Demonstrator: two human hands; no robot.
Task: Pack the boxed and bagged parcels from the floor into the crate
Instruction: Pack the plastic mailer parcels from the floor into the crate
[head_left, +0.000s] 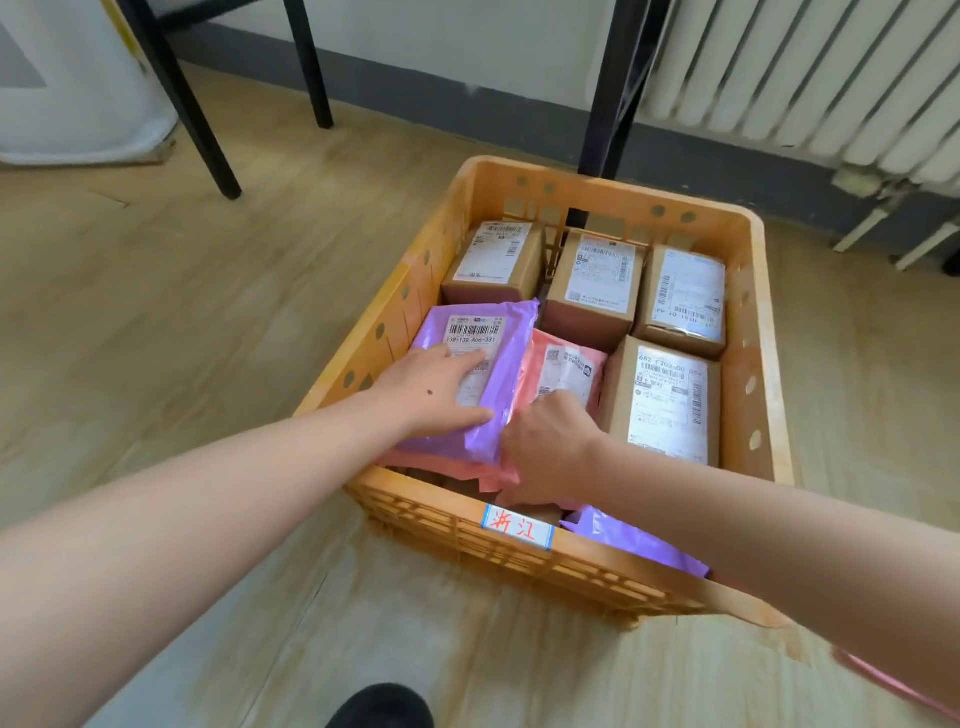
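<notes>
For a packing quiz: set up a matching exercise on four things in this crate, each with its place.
Things:
1. purple bag
2. pink bag
3. label
4. big box

Places:
A. on the crate's near rim
B. under the left hand
C. against the crate's right wall
D. between purple bag and big box, at the right hand

Pairs: 1-B, 2-D, 3-A, 4-C

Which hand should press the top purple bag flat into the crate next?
Left. The left hand already lies flat on the purple plastic mailer bag; the right hand is at its near edge, down among the pink bags.
</notes>
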